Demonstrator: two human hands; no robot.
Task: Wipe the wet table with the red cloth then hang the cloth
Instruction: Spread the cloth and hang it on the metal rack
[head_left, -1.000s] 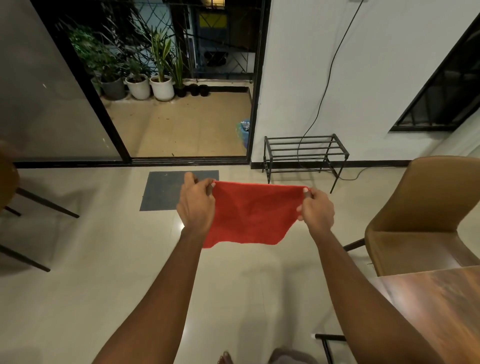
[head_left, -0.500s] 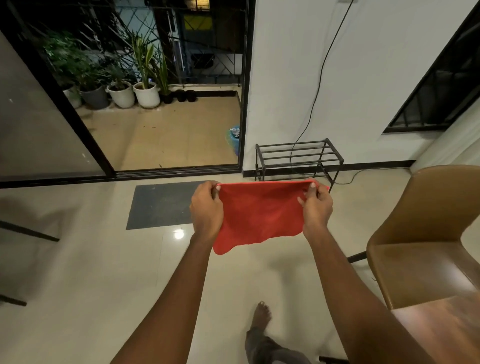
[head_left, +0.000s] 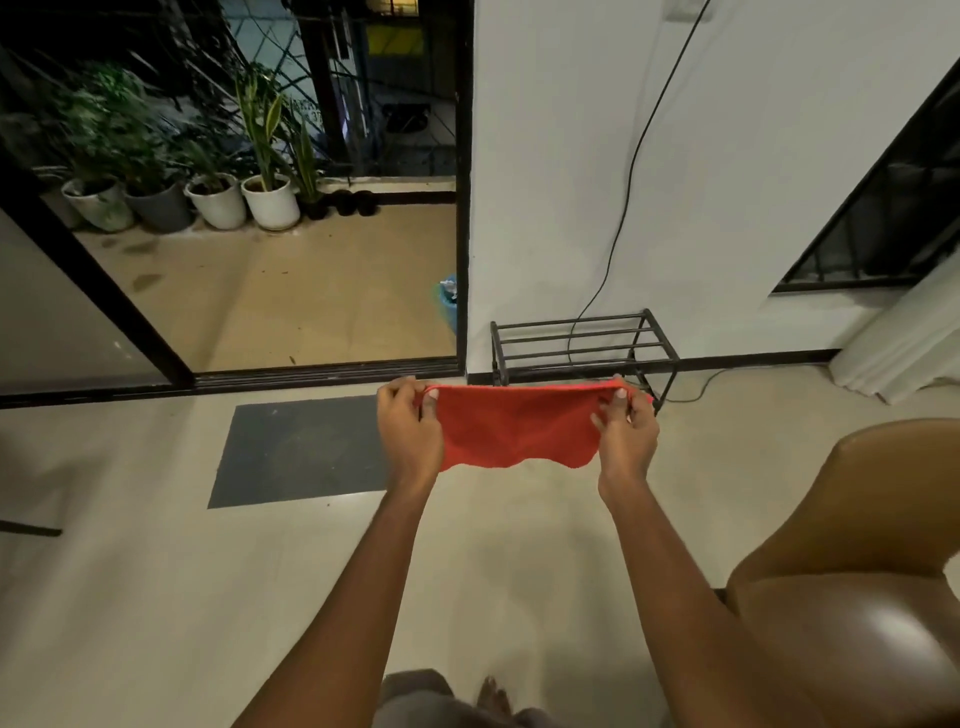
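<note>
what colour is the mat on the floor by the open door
The mat is plain dark grey, with no pattern; the head view shows it left of the left hand.

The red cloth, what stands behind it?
Behind the red cloth, a black metal rack stands by the white wall. The cloth covers the rack's lower part and some floor.

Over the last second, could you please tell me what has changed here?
The person has walked forward, bringing the red cloth toward the black metal rack by the wall; the wooden table has left the view. Unchanged: the left hand and right hand still pinch the cloth's top corners, holding it stretched between them.
</note>
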